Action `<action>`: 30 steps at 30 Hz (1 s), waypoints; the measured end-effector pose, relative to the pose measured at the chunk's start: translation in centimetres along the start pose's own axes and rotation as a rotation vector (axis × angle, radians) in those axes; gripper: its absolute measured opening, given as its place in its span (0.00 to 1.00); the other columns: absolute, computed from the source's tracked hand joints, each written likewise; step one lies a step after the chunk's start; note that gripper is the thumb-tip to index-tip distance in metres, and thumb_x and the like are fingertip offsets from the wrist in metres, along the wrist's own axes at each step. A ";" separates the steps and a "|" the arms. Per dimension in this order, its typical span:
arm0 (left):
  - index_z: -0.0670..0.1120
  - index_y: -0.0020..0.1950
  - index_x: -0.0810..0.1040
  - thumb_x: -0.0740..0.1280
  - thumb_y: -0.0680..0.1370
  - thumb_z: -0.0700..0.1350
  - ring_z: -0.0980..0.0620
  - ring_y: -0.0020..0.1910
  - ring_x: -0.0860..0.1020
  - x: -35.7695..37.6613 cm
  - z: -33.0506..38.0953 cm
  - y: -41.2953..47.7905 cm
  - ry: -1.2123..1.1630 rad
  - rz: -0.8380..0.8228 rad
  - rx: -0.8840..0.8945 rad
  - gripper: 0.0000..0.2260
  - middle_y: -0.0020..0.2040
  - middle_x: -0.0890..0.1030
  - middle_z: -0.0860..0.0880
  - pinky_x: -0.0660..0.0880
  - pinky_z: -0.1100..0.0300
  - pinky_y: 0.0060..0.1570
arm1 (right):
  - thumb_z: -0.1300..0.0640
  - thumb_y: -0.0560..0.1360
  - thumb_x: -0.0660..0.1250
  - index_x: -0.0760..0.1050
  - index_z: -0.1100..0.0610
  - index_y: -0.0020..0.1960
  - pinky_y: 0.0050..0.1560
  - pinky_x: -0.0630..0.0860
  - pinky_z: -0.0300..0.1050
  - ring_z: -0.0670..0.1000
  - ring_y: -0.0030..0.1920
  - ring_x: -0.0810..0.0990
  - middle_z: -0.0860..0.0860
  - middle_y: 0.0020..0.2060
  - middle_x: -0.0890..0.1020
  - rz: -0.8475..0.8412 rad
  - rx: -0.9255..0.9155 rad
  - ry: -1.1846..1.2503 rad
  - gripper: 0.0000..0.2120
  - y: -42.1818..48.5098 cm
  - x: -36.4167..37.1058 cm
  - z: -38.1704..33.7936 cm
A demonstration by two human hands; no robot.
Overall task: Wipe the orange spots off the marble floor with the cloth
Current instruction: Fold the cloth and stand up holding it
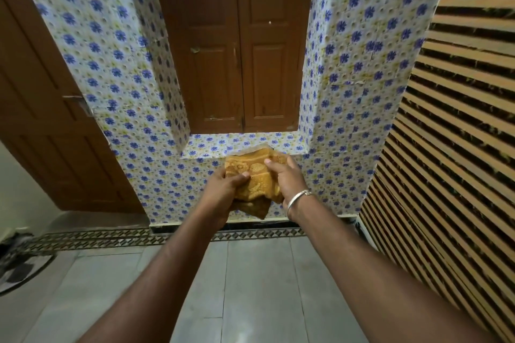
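An orange-yellow patterned cloth [255, 175] is bunched up between both hands, held out in front of a flowered ledge. My left hand [223, 192] grips its lower left side with the thumb on top. My right hand [287, 178], with a silver bangle on the wrist, holds its right side with the fingers over the top edge. A corner of the cloth hangs down below the hands. The grey marble floor [250, 287] lies below my arms; no orange spots show on the visible part.
A wall with blue-flower covering [125, 108] surrounds a recessed brown shuttered window [239, 64]. A brown door [41, 133] stands at the left and a striped slatted panel [451, 147] at the right. A dark fan base [19, 267] sits on the floor at far left.
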State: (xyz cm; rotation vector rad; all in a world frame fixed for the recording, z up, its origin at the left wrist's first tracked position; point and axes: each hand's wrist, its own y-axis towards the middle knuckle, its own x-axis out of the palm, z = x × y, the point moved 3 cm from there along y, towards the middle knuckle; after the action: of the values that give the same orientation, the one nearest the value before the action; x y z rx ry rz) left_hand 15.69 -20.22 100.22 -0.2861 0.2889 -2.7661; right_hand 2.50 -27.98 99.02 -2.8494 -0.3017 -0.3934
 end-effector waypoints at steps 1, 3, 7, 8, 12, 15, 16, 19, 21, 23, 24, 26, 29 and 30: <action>0.42 0.67 0.75 0.68 0.82 0.38 0.39 0.55 0.85 0.0 -0.2 0.4 -0.005 0.006 0.002 0.14 0.58 0.85 0.39 0.85 0.44 0.49 | 0.57 0.78 0.68 0.74 0.49 0.64 0.46 0.82 0.53 0.59 0.54 0.83 0.57 0.57 0.82 -0.008 0.013 0.016 0.15 0.4 0.1 0.1; 0.42 0.67 0.75 0.66 0.82 0.36 0.38 0.54 0.85 -0.3 -0.6 1.3 -0.016 0.013 -0.002 0.13 0.58 0.85 0.38 0.85 0.45 0.46 | 0.57 0.80 0.65 0.74 0.49 0.64 0.44 0.82 0.51 0.59 0.53 0.83 0.58 0.57 0.82 -0.023 0.045 0.040 0.13 1.5 0.4 0.7; 0.40 0.66 0.76 0.65 0.82 0.35 0.37 0.54 0.85 -1.7 -0.8 4.8 -0.044 0.046 -0.010 0.13 0.57 0.85 0.38 0.85 0.43 0.47 | 0.58 0.81 0.63 0.74 0.47 0.62 0.53 0.82 0.62 0.61 0.56 0.83 0.58 0.59 0.81 -0.056 0.075 0.010 0.12 5.3 1.7 1.5; 0.41 0.66 0.76 0.66 0.82 0.35 0.37 0.55 0.85 -2.0 -0.8 6.1 -0.055 0.050 -0.012 0.12 0.57 0.85 0.38 0.84 0.42 0.50 | 0.60 0.81 0.63 0.74 0.47 0.62 0.53 0.83 0.61 0.60 0.55 0.83 0.58 0.58 0.81 -0.057 0.076 -0.003 0.12 6.7 2.0 1.7; 0.43 0.61 0.78 0.67 0.81 0.37 0.38 0.56 0.85 -2.9 -0.3 11.6 -0.088 0.061 -0.012 0.09 0.57 0.85 0.39 0.83 0.40 0.55 | 0.62 0.81 0.63 0.74 0.47 0.62 0.49 0.84 0.58 0.59 0.54 0.83 0.57 0.58 0.81 -0.047 0.069 -0.051 0.14 12.2 3.4 1.5; 0.44 0.61 0.78 0.68 0.81 0.38 0.37 0.57 0.84 -3.5 0.5 16.7 -0.093 0.054 -0.021 0.09 0.58 0.85 0.39 0.80 0.36 0.60 | 0.62 0.81 0.64 0.75 0.47 0.63 0.51 0.83 0.62 0.61 0.54 0.83 0.58 0.57 0.81 -0.008 0.077 -0.077 0.14 16.9 4.8 1.0; 0.43 0.62 0.78 0.67 0.82 0.38 0.37 0.58 0.84 -3.7 1.0 18.4 -0.091 0.057 -0.029 0.09 0.58 0.85 0.39 0.81 0.37 0.59 | 0.62 0.80 0.64 0.75 0.47 0.63 0.51 0.83 0.62 0.61 0.54 0.83 0.58 0.57 0.82 0.006 0.081 -0.089 0.15 18.5 5.4 0.7; 0.40 0.65 0.77 0.67 0.82 0.37 0.36 0.57 0.84 -4.0 2.6 23.8 -0.076 0.053 -0.045 0.12 0.59 0.85 0.38 0.82 0.38 0.57 | 0.63 0.80 0.64 0.76 0.47 0.61 0.51 0.83 0.62 0.61 0.54 0.84 0.59 0.58 0.82 0.025 0.068 -0.077 0.15 23.5 6.9 -0.7; 0.40 0.65 0.77 0.66 0.82 0.37 0.36 0.56 0.84 -4.2 3.4 27.2 -0.061 0.051 -0.036 0.12 0.58 0.85 0.37 0.83 0.40 0.53 | 0.64 0.80 0.63 0.75 0.48 0.62 0.51 0.83 0.60 0.61 0.54 0.84 0.59 0.57 0.82 0.029 0.058 -0.067 0.15 26.3 7.6 -1.4; 0.40 0.65 0.77 0.66 0.81 0.37 0.37 0.55 0.85 -4.3 3.7 30.0 -0.040 0.057 -0.037 0.12 0.57 0.85 0.38 0.84 0.46 0.47 | 0.65 0.80 0.63 0.75 0.50 0.64 0.50 0.83 0.60 0.61 0.53 0.84 0.59 0.56 0.82 0.037 0.060 -0.074 0.16 28.7 8.1 -1.8; 0.40 0.64 0.77 0.66 0.81 0.37 0.38 0.54 0.85 -4.3 3.9 31.9 -0.036 0.055 -0.050 0.12 0.57 0.85 0.38 0.84 0.46 0.46 | 0.65 0.80 0.63 0.75 0.50 0.65 0.50 0.83 0.60 0.62 0.53 0.84 0.59 0.56 0.82 0.045 0.063 -0.076 0.17 30.5 8.2 -1.8; 0.41 0.65 0.76 0.67 0.82 0.38 0.38 0.55 0.85 -4.4 3.6 35.0 -0.030 0.055 -0.081 0.12 0.57 0.85 0.39 0.84 0.45 0.49 | 0.65 0.80 0.63 0.75 0.50 0.64 0.51 0.83 0.61 0.62 0.53 0.84 0.59 0.57 0.82 0.061 0.069 -0.087 0.17 33.7 8.5 -1.5; 0.41 0.65 0.76 0.67 0.82 0.39 0.39 0.55 0.84 -4.6 2.8 39.6 -0.012 0.068 -0.120 0.12 0.57 0.85 0.40 0.84 0.46 0.48 | 0.65 0.79 0.64 0.76 0.47 0.61 0.53 0.82 0.63 0.61 0.54 0.84 0.59 0.61 0.80 0.074 0.097 -0.116 0.16 38.4 8.7 -0.3; 0.41 0.65 0.76 0.67 0.82 0.39 0.40 0.55 0.84 -4.7 2.6 41.1 -0.001 0.086 -0.130 0.12 0.57 0.85 0.40 0.84 0.46 0.48 | 0.65 0.79 0.65 0.76 0.46 0.60 0.52 0.83 0.62 0.60 0.55 0.83 0.58 0.62 0.80 0.075 0.105 -0.129 0.16 40.0 8.8 0.1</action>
State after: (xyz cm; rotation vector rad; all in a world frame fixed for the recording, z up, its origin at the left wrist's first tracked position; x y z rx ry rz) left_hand 33.59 -56.78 92.37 -0.3005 0.4705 -2.6667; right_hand 20.27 -64.39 92.90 -2.7776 -0.2317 -0.1740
